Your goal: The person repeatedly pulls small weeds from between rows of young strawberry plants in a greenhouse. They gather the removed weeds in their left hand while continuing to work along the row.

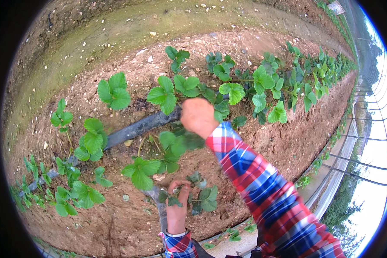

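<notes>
My right hand [198, 116] is bent over a strawberry plant [163, 93] beside a black irrigation tube [138, 128]. Its fingers point down out of sight, so what they touch is hidden, and the hand is slightly blurred. A dark, blurred leaf [194, 141] shows just below that wrist. Lower down, my left hand [178, 196] has thumb and fingers closed around small strawberry leaves. More leaves [209, 198] stick out to its right, partly behind the thumb. Bright green strawberry leaves [143, 172] stand just above the left hand.
The raised soil bed [122, 225] carries more strawberry plants [92, 140] to the left and a dense row [309, 74] toward the far right. A side tube [158, 201] runs near my left wrist. Greenhouse frame bars [371, 137] stand at right. A mossy furrow [125, 29] lies beyond.
</notes>
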Demonstrator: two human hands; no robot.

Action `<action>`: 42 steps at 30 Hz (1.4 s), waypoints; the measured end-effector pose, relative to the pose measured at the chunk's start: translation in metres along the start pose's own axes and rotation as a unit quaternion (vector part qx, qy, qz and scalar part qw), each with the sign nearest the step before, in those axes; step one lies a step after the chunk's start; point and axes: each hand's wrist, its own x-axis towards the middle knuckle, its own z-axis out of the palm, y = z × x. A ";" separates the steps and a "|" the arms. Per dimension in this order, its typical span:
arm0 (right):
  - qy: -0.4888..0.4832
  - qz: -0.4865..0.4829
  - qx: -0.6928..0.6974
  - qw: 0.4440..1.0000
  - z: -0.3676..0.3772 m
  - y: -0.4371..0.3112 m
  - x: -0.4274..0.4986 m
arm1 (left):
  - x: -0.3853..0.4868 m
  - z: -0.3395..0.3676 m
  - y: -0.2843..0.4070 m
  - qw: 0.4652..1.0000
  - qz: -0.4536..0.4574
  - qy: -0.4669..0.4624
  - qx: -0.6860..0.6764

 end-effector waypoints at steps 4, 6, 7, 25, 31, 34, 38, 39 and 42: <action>-0.072 -0.132 -0.236 0.960 -0.013 0.003 0.021 | 0.003 -0.002 -0.003 0.997 0.021 -0.005 0.074; -0.103 -0.144 -0.280 0.943 -0.019 0.002 0.028 | 0.002 -0.002 -0.004 0.999 0.012 0.006 0.031; -0.121 -0.131 -0.332 0.926 -0.027 0.008 0.030 | 0.002 -0.002 -0.003 1.000 0.010 0.007 0.008; -0.082 -0.197 0.297 0.931 -0.004 0.029 -0.116 | 0.010 0.009 -0.001 0.999 0.025 -0.001 -0.043; 0.061 -0.006 0.047 0.997 0.026 0.041 -0.042 | 0.009 0.011 -0.005 0.999 0.019 0.023 -0.042; 0.093 -0.069 -0.010 0.993 0.040 0.049 -0.035 | 0.009 0.011 -0.006 0.999 0.016 0.001 -0.041; 0.100 -0.121 -0.044 0.987 0.041 0.057 -0.036 | 0.009 0.011 -0.009 0.998 0.025 -0.017 -0.063; 0.105 -0.134 -0.061 0.983 0.040 0.058 -0.036 | 0.009 0.011 -0.009 0.999 0.024 -0.011 -0.045; 0.084 -0.167 -0.099 0.977 0.036 0.062 -0.035 | 0.009 0.010 -0.009 0.999 0.032 -0.016 -0.036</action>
